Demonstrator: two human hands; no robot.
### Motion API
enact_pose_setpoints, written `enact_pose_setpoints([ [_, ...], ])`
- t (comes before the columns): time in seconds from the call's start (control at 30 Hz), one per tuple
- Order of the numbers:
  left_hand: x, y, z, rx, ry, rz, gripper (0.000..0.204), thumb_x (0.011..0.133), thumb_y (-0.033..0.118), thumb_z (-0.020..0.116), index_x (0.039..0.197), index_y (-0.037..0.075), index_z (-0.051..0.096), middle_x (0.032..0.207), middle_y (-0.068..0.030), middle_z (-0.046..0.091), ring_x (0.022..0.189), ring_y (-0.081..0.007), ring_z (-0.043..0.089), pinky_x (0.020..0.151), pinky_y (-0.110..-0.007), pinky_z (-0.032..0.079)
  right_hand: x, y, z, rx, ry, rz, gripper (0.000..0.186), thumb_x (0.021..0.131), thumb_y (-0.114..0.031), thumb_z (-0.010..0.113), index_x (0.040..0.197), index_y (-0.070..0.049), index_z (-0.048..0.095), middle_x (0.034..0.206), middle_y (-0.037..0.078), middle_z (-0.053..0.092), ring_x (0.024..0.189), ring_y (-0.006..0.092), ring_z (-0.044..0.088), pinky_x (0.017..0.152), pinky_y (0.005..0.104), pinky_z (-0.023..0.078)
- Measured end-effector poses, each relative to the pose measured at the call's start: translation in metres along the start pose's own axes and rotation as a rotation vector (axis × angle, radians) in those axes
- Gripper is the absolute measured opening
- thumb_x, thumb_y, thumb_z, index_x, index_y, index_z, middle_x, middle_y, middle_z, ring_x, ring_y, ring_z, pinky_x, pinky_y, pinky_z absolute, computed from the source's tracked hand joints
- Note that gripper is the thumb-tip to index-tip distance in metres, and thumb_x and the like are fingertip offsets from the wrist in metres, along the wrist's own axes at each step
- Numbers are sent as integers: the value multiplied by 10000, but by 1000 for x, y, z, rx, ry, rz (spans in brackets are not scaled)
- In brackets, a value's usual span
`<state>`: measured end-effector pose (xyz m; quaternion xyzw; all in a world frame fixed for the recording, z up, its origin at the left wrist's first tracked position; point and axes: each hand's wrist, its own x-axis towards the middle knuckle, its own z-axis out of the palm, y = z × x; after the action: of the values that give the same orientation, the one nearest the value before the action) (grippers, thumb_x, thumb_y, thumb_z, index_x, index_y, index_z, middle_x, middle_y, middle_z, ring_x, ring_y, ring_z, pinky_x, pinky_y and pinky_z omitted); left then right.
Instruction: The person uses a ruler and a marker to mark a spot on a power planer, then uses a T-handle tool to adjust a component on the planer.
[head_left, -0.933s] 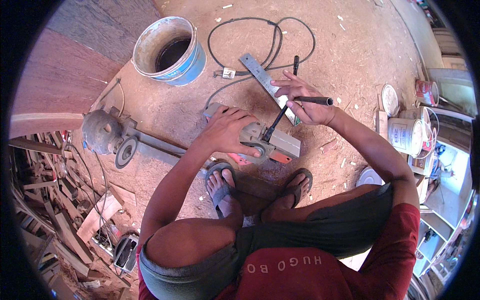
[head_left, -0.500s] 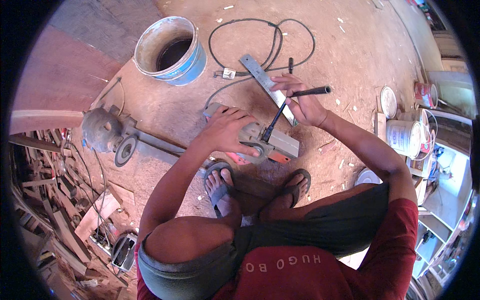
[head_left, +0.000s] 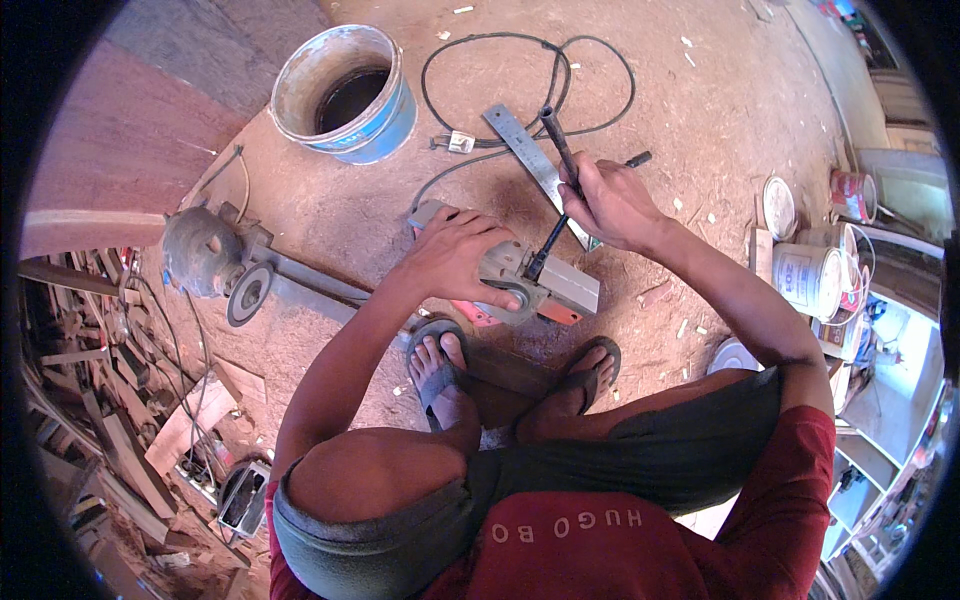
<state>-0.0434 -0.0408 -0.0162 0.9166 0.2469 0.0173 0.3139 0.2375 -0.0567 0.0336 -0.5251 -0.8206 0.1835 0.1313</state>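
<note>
My left hand [head_left: 455,258] is wrapped over a corded electric planer [head_left: 570,286], grey metal with red parts, its thumb lying near a round fitting on the side. My right hand [head_left: 612,205] grips a black Y-shaped socket wrench [head_left: 552,240] where its arms meet. One arm of the wrench runs down to the planer, its tip set against the planer's metal body. Another arm points up and away, and the third sticks out beyond my right fingers. Beneath the right hand lies a steel ruler or square blade [head_left: 523,150], partly covered.
A blue paint bucket [head_left: 392,132] with dark contents stands at the far left. A black cable [head_left: 480,38] loops at the back. To the left are a motor with a grinding wheel [head_left: 250,293] and piled wood scraps [head_left: 130,440]. White buckets [head_left: 803,275] and shelves stand right.
My right hand has closed around the wrench's hub, and the wrench has turned, so its arms point in different directions. My left hand keeps its hold on the planer.
</note>
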Motion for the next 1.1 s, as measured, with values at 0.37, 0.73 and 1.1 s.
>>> enact_pose_setpoints([
  [0.37,0,1,1,-4,-19,-25,950,647,775,773,1360,163,636,1386,-105,624,1350,-306,530,1132,-481,333,3,-10,2,-141,-20,88,319,971,-207,620,1122,8,439,681,230,649,645,461,664,597,550,524],
  [0.73,1,2,-1,8,-63,-65,975,614,783,785,1363,177,641,1379,-100,620,1344,-293,534,1129,-480,334,9,-18,0,-189,-78,165,386,952,-237,633,1160,15,427,695,242,683,673,458,700,605,554,553],
  [1.1,3,0,2,27,-52,-67,966,594,764,807,1345,175,652,1356,-94,640,1324,-293,551,1111,-477,342,14,-18,1,-226,-111,171,384,963,-257,604,1141,26,416,729,252,697,680,447,711,597,548,554],
])
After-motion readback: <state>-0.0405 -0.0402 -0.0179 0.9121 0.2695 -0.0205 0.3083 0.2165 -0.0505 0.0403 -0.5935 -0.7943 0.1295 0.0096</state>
